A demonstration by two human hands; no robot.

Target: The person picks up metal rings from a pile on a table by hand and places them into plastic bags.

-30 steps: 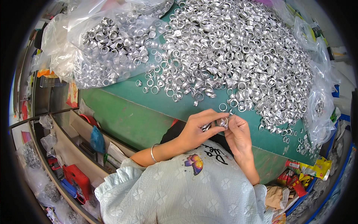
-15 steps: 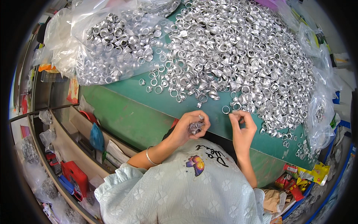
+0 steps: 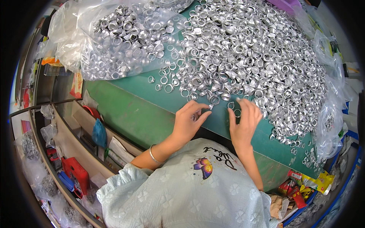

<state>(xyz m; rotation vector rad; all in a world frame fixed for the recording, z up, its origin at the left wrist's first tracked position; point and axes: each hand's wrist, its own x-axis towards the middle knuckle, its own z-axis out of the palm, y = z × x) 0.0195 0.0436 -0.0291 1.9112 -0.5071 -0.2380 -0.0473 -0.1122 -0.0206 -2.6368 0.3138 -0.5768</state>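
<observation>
My left hand (image 3: 187, 122) is curled around a few silver-coloured rings (image 3: 195, 116), mostly hidden by the fingers. Close to its thumb and fingertips is a small ring with a raised top (image 3: 211, 107); whether they touch it I cannot make out. My right hand (image 3: 245, 123) reaches over the near edge of a large heap of similar rings (image 3: 243, 49). Its thumb and fingers are apart, with loose rings (image 3: 237, 113) lying between and beside them on the green table (image 3: 133, 91).
A clear plastic bag (image 3: 114, 57) full of rings lies at the far left. More clear plastic (image 3: 330, 110) edges the heap on the right. A purple container (image 3: 287, 5) stands at the back. Below left are open drawers (image 3: 81, 131); coloured packets (image 3: 323, 182) lie lower right.
Both hands have moved forward toward the heap. My left hand has turned, covering most of its rings. My right hand's fingers have spread from a near pinch.
</observation>
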